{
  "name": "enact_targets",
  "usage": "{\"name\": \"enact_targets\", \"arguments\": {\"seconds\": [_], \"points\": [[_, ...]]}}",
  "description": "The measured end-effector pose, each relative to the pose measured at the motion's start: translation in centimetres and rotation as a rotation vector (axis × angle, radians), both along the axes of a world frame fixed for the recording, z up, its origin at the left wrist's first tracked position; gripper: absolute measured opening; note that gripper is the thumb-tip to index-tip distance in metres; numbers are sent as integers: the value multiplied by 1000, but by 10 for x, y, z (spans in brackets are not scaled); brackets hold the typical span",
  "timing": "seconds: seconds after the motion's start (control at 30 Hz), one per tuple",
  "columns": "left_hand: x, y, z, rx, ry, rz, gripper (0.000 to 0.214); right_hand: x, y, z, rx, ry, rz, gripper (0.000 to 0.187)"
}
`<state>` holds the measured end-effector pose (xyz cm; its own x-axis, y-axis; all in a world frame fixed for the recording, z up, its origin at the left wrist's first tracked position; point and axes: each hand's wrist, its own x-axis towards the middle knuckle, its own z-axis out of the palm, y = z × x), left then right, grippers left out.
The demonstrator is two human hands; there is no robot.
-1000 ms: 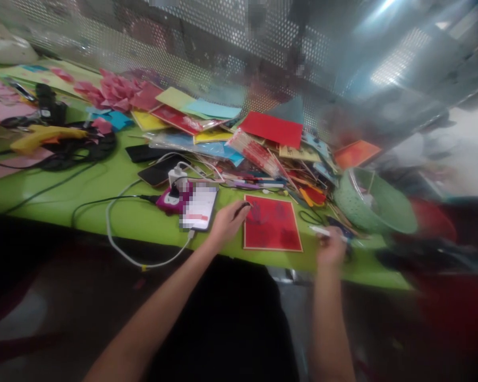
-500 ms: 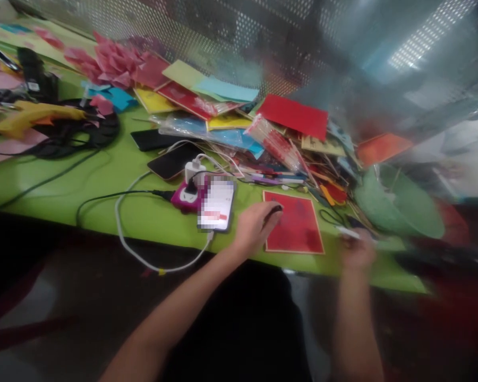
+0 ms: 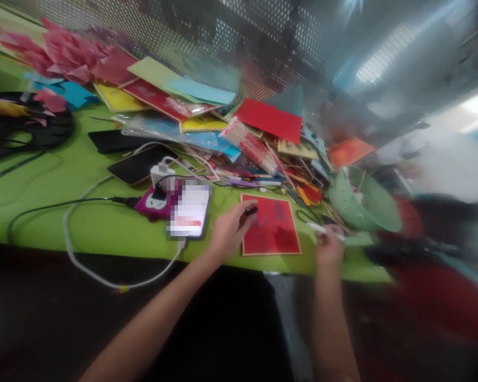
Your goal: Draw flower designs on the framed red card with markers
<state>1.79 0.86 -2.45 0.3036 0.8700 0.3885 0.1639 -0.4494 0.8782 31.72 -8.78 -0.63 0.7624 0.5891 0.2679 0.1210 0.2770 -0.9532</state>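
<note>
My left hand (image 3: 228, 229) is closed around a small black piece (image 3: 250, 211), cap-like in shape, over the left edge of a square red card (image 3: 274, 234) with a pale border. Dark marks show on the card, which lies flat near the front edge of the green table (image 3: 207, 254). Right of the card, my right hand (image 3: 330, 249) grips a slim white pen (image 3: 317, 228), its end pointing left toward the card. Beside my left hand is a phone (image 3: 193, 212) with a lit screen, a white cable plugged into it.
A magenta power strip (image 3: 153, 205) with a white charger (image 3: 162, 175) sits left of the phone. Behind lie dark phones (image 3: 141, 163), coloured paper, wrapped sticks and scissors (image 3: 308, 194). A green bowl (image 3: 362, 204) stands at right, a black reel-like thing (image 3: 43, 124) at far left.
The view has swung right, so everything sits further left in it. My right hand with the white pen is slightly closer to the red card. My left hand stays at the card's left edge.
</note>
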Motion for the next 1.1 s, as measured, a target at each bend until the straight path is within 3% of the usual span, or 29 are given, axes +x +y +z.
{"name": "enact_targets", "arguments": {"seconds": [0.1,0.23,0.33,0.57,1.1], "points": [[1,1,-1,-26,0,31,21,-22,4,19,21,-48,99,23],[1,3,0,-20,-7,30,11,-60,16,47,-44,-87,412,13],[1,3,0,-11,-18,21,10,-85,29,60,-99,-77,530,12],[-3,2,-1,-12,-45,-11,14,-108,50,66,-117,-52,564,9],[-7,-3,9,-10,-95,-44,13,-118,55,58,-246,-54,654,14]]}}
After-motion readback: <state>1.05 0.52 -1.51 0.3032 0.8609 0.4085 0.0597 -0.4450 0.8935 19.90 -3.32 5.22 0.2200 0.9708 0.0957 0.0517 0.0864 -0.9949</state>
